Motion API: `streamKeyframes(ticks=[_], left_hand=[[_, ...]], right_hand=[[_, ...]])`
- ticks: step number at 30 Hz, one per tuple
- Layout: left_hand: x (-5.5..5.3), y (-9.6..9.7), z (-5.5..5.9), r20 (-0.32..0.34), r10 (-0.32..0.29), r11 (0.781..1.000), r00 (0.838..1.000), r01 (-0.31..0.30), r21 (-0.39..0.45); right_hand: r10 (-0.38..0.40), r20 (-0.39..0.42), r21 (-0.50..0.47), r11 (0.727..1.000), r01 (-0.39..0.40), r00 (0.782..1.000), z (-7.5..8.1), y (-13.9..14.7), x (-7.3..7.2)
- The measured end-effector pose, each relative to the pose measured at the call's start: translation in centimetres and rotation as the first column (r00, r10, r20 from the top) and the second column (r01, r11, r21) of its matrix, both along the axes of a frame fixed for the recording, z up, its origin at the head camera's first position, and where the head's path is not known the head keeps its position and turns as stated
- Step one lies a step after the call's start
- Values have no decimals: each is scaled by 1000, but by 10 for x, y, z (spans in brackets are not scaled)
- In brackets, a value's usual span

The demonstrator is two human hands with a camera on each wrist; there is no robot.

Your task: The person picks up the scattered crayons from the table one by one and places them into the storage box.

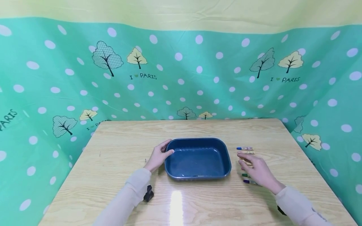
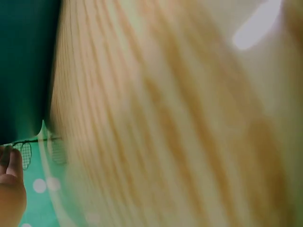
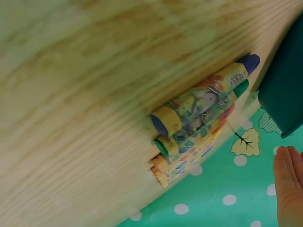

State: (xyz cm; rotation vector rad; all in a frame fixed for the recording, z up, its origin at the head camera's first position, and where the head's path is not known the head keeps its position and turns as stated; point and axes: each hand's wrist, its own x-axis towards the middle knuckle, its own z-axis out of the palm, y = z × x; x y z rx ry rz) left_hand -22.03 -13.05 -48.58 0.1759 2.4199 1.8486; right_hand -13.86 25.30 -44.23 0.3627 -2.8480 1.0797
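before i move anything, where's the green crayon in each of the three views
Head: right of centre, the green crayon shows its tip, the rest covered by the right hand.
Left wrist: not in it.
Right wrist: near the middle, second crayon from the top.
Shared landmark: the tray, central in head, upper left in left wrist, upper right in right wrist.

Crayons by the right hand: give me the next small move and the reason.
The right hand should probably pinch one of the crayons: its fingers reach over the row, with none visibly gripped, and the left hand holds the blue container, where no crayon lies.
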Motion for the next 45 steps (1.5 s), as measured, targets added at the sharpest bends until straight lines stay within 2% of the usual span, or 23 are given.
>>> streamKeyframes(ticks=[7, 12, 15, 19, 21, 26, 28, 36, 45], left_hand=[[0, 4, 2, 43, 53, 998, 998, -54, 33], [-1, 5, 1, 41, 37, 998, 998, -40, 57], [6, 6, 12, 49, 27, 997, 998, -31, 70], [14, 6, 27, 64, 26, 997, 998, -31, 77], [12, 5, 23, 68, 31, 995, 997, -37, 90], [2, 3, 3, 68, 54, 993, 996, -61, 101], [1, 5, -1, 62, 59, 994, 996, -65, 91], [3, 6, 0, 50, 64, 993, 997, -69, 95], [3, 5, -1, 54, 62, 993, 997, -68, 99]], right_hand=[[7, -24, 58, 998, -5, 1000, -2, 5, 6], [11, -12, 42, 999, -10, 1000, 1, 8, 9], [39, -22, 9, 999, -39, 999, 3, 13, 7], [42, -34, -27, 999, -43, 999, 7, 19, -2], [22, -24, -37, 999, -23, 999, 10, 23, -7], [-20, -26, -51, 999, 19, 999, 15, 33, -23], [-34, -12, -62, 998, 33, 999, 16, 39, -31], [-73, 102, -98, 992, 83, 992, 12, 56, -59], [-77, 129, -101, 991, 90, 989, -9, 66, -84]])
